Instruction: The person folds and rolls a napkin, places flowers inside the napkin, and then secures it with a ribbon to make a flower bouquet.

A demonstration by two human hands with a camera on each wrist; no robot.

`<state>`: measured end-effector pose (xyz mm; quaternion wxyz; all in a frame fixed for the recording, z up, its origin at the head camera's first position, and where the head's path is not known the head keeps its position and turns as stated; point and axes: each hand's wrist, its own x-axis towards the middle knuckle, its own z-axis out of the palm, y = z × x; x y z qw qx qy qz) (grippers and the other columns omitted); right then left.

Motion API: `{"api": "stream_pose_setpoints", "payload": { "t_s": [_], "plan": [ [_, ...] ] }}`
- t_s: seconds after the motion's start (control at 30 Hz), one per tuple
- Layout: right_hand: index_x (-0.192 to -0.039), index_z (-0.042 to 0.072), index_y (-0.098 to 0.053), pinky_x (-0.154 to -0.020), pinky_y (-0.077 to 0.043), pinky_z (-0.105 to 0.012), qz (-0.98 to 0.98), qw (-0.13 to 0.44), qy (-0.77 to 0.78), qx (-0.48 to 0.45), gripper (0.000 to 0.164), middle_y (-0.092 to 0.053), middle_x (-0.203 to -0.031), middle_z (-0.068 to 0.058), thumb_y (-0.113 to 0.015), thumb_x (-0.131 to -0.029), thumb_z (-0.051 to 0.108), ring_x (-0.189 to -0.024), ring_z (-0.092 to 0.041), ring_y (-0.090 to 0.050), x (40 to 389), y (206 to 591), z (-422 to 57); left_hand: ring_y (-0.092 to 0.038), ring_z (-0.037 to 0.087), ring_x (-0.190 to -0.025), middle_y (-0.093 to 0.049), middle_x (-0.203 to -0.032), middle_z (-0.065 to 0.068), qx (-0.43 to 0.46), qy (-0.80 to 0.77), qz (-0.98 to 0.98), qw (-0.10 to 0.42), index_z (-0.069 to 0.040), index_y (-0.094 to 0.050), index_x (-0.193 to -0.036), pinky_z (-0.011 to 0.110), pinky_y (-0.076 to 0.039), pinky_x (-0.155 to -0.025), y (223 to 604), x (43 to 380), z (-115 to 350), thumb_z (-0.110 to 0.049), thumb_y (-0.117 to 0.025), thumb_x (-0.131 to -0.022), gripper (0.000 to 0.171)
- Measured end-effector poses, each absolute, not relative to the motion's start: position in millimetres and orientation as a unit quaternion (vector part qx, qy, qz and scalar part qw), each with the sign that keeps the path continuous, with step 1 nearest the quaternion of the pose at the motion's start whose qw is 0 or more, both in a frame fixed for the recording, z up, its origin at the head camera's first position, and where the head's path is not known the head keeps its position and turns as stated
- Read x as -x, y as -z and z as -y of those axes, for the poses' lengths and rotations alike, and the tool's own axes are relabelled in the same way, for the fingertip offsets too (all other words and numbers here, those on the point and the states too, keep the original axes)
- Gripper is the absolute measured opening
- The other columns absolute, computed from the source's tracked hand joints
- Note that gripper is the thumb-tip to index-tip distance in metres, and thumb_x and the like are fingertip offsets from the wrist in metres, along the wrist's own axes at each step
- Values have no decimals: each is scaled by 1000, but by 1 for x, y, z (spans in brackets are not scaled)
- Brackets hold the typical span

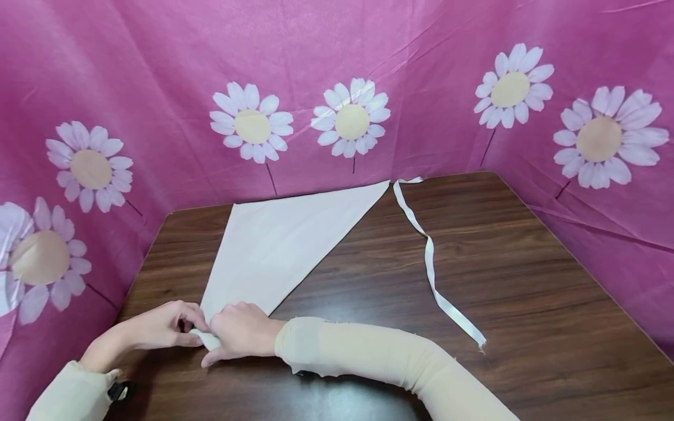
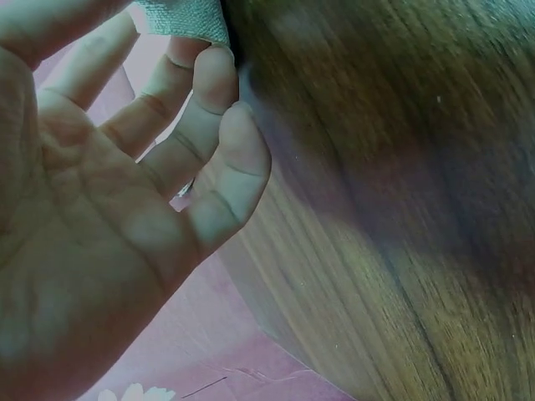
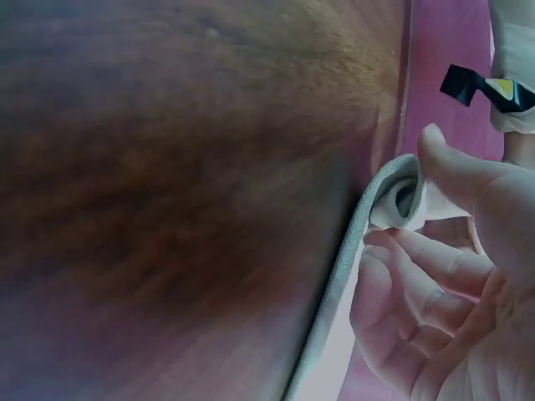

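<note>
A white cloth [image 1: 274,245] lies flat at the back left of the table, tapering to a point at its far right. Its near end is curled into a small roll [image 1: 212,341], and the spiral shows end-on in the right wrist view. My left hand [image 1: 163,327] pinches the left side of this roll between thumb and fingertips; a woven piece of the cloth [image 2: 184,18] shows at those fingertips in the left wrist view. From the other side my right hand [image 1: 242,330] grips the roll, its thumb [image 3: 447,159] beside the spiral and its fingers curled underneath.
A narrow white ribbon [image 1: 430,257] with a frayed near end lies on the brown wooden table [image 1: 526,263], right of the cloth. A pink curtain with large daisies [image 1: 421,35] hangs along the table's back and sides.
</note>
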<state>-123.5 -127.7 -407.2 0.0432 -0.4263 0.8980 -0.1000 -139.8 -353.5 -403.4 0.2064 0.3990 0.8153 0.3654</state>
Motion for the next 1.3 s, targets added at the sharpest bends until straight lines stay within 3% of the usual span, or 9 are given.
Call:
{"api": "stream_pose_setpoints", "payload": {
  "t_s": [0.17, 0.3, 0.43, 0.6, 0.83, 1.03, 1.13, 1.3],
  "plan": [
    [-65, 27, -58, -50, -40, -19, -895, 57, 118, 427, 33, -48, -59, 14, -76, -89, 40, -58, -2, -46, 127, 412, 125, -55, 5, -74, -68, -91, -4, -395, -362, -819, 207, -17, -78, -103, 25, -46, -55, 405, 139, 351, -2, -76, -87, 22],
    [-56, 26, -56, -48, -36, -18, -889, 89, 147, 424, 39, -44, -50, 15, -72, -91, 33, -52, 0, -44, 129, 412, 123, -58, 7, -77, -67, -93, -6, -410, -341, -834, 144, -20, -75, -103, 26, -48, -60, 408, 136, 348, -5, -82, -83, 27],
    [-56, 24, -57, -48, -36, -17, -888, 122, 177, 406, 38, -46, -50, 15, -73, -91, 28, -52, 0, -46, 130, 411, 122, -63, 9, -84, -68, -96, -8, -424, -331, -837, 97, -22, -71, -101, 27, -50, -71, 409, 136, 346, -5, -85, -80, 31],
    [-77, 23, -67, -57, -38, -15, -892, 132, 193, 386, 14, -55, -68, 16, -77, -86, 25, -64, -2, -51, 135, 413, 124, -66, 8, -89, -73, -98, -9, -418, -327, -840, 114, -21, -74, -103, 24, -51, -76, 406, 136, 346, -4, -76, -90, 21],
    [-66, 21, -56, -53, -36, -16, -894, 117, 173, 398, 31, -49, -62, 13, -76, -88, 28, -61, -3, -47, 138, 413, 123, -63, 2, -83, -74, -98, -7, -389, -347, -840, 152, -14, -75, -110, 24, -52, -66, 402, 135, 347, -2, -67, -96, 20],
    [-79, 22, -61, -57, -40, -18, -900, 79, 143, 405, 23, -53, -71, 13, -78, -89, 33, -68, -2, -49, 139, 409, 123, -58, 0, -78, -74, -99, -6, -378, -349, -840, 171, -18, -73, -113, 24, -50, -61, 399, 140, 343, -4, -64, -99, 22],
    [-76, 23, -67, -58, -41, -17, -895, 75, 148, 413, 18, -55, -68, 16, -79, -89, 30, -67, -1, -50, 142, 408, 123, -59, 2, -81, -73, -102, -5, -373, -349, -841, 177, -19, -73, -114, 25, -50, -64, 399, 141, 342, -4, -63, -100, 22],
    [-76, 26, -75, -59, -40, -15, -888, 90, 170, 419, 14, -58, -64, 17, -75, -89, 22, -65, 0, -51, 148, 412, 119, -60, 5, -78, -70, -95, -2, -370, -349, -849, 143, -12, -68, -109, 26, -51, -62, 402, 139, 343, 1, -67, -95, 19]
  ]
}}
